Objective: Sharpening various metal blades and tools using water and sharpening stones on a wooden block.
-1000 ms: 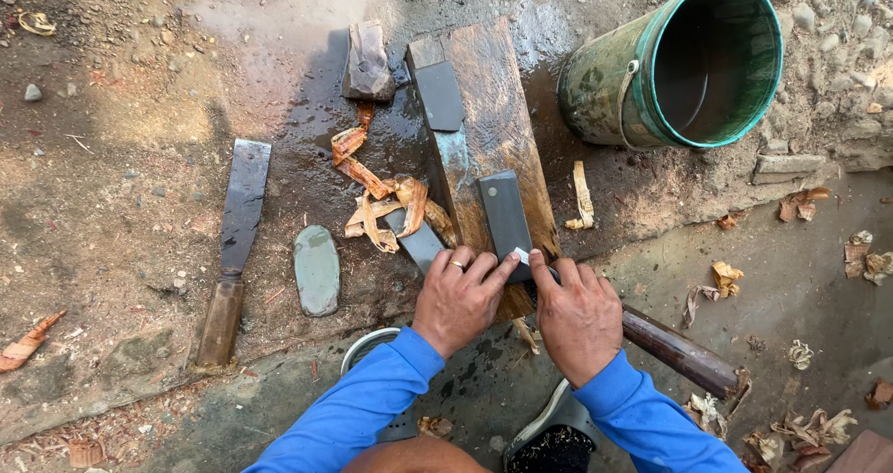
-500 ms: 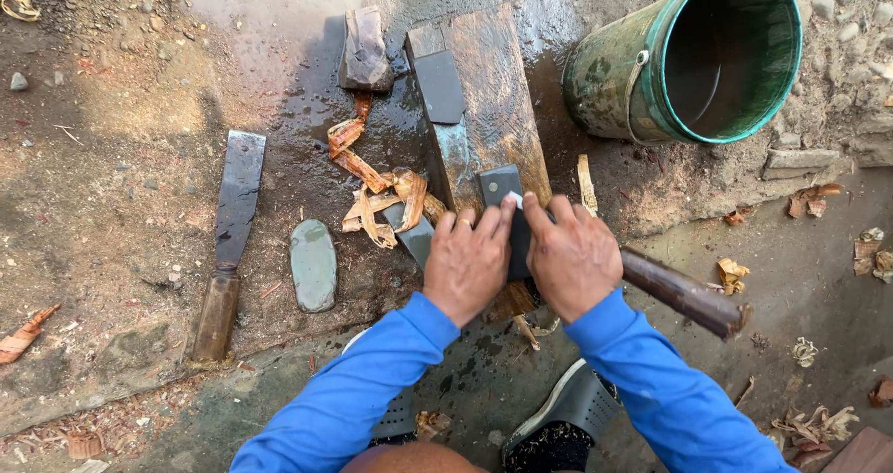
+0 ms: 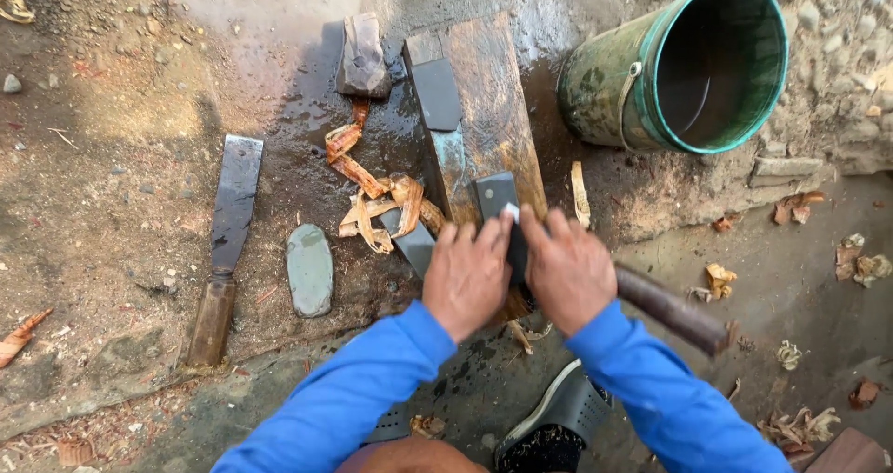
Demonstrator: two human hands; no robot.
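A wet wooden plank lies on the ground with a dark flat stone on its far end. Across its near end lies a long knife: its brown handle sticks out to the right and its grey blade tip shows on the left. My left hand and my right hand press side by side on the blade, fingers pointing away from me. A dark rectangular slab shows just beyond my fingertips. The blade's middle is hidden under my hands.
A green bucket lies tipped at the upper right. A second long knife with a wooden handle and a grey oval stone lie on the left. Bark shavings litter the wet ground. A block sits beside the plank.
Both hands have slid forward along the plank, away from me, over the dark slab. The knife handle moved with them.
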